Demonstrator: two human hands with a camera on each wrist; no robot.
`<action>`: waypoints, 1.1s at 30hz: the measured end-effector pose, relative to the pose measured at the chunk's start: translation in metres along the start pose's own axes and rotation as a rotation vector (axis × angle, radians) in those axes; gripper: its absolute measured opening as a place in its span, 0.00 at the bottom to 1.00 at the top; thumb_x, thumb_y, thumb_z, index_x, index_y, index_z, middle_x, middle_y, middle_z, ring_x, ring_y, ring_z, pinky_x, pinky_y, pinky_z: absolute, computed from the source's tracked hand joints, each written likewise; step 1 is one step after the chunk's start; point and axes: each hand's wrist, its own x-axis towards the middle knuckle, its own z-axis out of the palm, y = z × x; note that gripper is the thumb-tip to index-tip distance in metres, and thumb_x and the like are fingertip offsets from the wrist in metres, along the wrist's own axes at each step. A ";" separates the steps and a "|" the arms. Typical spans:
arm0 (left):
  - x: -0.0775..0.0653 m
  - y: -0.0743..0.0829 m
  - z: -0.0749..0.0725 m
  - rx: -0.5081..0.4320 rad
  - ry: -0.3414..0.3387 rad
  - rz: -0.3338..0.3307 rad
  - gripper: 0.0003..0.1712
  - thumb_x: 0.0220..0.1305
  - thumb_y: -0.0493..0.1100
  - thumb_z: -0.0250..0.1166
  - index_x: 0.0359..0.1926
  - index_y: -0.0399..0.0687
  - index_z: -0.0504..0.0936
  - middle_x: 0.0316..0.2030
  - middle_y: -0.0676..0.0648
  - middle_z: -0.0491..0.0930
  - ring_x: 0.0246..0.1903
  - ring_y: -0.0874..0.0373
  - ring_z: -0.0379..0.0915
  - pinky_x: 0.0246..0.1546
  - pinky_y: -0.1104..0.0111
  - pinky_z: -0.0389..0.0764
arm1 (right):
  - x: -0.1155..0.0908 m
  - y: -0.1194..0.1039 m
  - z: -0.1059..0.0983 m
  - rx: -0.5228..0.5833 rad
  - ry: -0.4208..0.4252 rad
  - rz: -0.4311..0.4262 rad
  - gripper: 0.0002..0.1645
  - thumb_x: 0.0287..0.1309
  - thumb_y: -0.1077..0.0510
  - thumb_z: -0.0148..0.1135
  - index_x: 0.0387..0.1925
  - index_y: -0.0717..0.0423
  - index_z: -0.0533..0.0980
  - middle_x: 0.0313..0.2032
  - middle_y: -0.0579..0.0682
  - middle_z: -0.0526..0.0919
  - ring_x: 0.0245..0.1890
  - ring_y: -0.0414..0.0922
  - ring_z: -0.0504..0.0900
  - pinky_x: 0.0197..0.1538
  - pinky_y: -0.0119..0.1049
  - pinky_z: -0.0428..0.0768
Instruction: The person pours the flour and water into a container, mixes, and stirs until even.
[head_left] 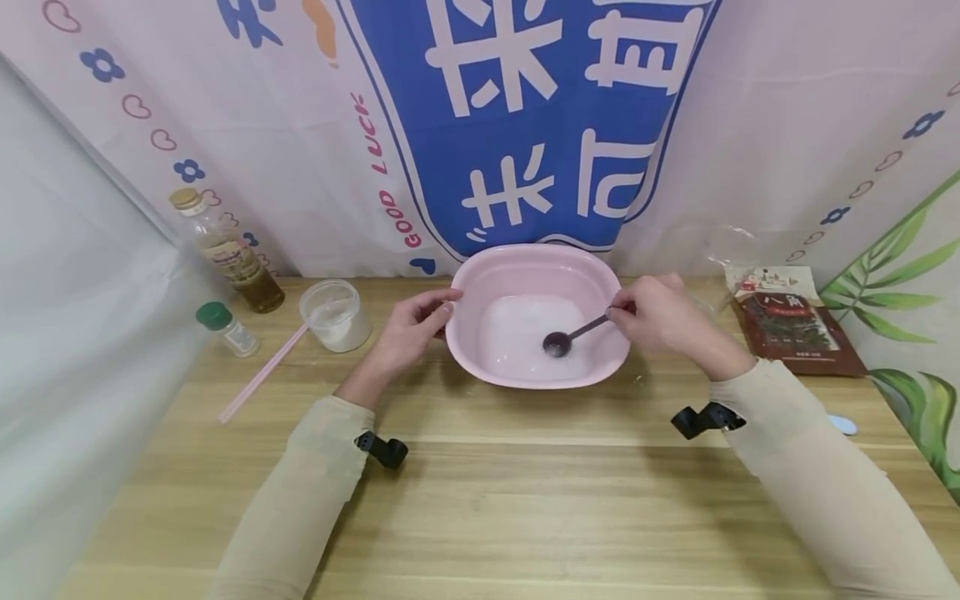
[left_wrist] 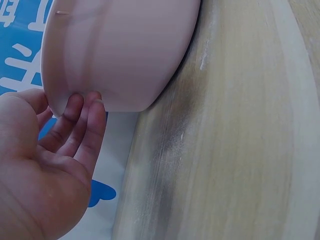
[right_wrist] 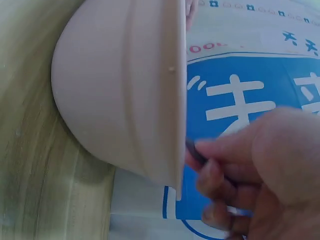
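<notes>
A pink basin (head_left: pixel 540 379) stands on the wooden table with a layer of white, foamy-looking content in its bottom. My left hand (head_left: pixel 408 329) holds the basin's left rim; in the left wrist view its thumb is at the rim and its fingers (left_wrist: pixel 90 125) bend against the outer wall. At the right rim, my right hand (head_left: pixel 652 312) grips the handle of a dark measuring spoon (head_left: pixel 557 344). The spoon's bowl hangs low inside the basin, over the white content. In the right wrist view only the dark handle end (right_wrist: pixel 196 151) shows between thumb and fingers.
On the left are an oil bottle (head_left: pixel 240 267), a green-capped shaker (head_left: pixel 228 329), a clear tub of white powder (head_left: pixel 335 317) and pink chopsticks (head_left: pixel 262 377). A brown spice packet (head_left: pixel 798 329) lies at the right. Behind the table hangs a printed cloth (head_left: pixel 525 125).
</notes>
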 end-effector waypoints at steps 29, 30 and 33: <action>0.000 0.001 0.000 -0.013 0.008 0.014 0.21 0.84 0.40 0.57 0.70 0.38 0.80 0.61 0.31 0.83 0.43 0.59 0.83 0.48 0.64 0.92 | 0.022 -0.026 0.027 0.177 -0.070 -0.096 0.08 0.69 0.61 0.70 0.38 0.61 0.92 0.35 0.54 0.94 0.36 0.49 0.86 0.56 0.52 0.58; 0.000 0.001 -0.001 -0.009 0.008 0.013 0.21 0.84 0.40 0.57 0.70 0.38 0.80 0.60 0.31 0.83 0.43 0.59 0.83 0.48 0.65 0.91 | 0.022 -0.025 0.027 0.169 -0.056 -0.083 0.09 0.70 0.61 0.70 0.39 0.61 0.92 0.35 0.54 0.94 0.37 0.50 0.87 0.56 0.52 0.59; 0.000 0.000 -0.001 -0.005 0.008 0.010 0.22 0.84 0.41 0.57 0.71 0.39 0.80 0.60 0.32 0.83 0.43 0.58 0.83 0.48 0.64 0.91 | 0.025 -0.024 0.029 0.135 0.006 -0.030 0.10 0.72 0.60 0.69 0.41 0.63 0.91 0.36 0.55 0.94 0.41 0.54 0.87 0.56 0.52 0.61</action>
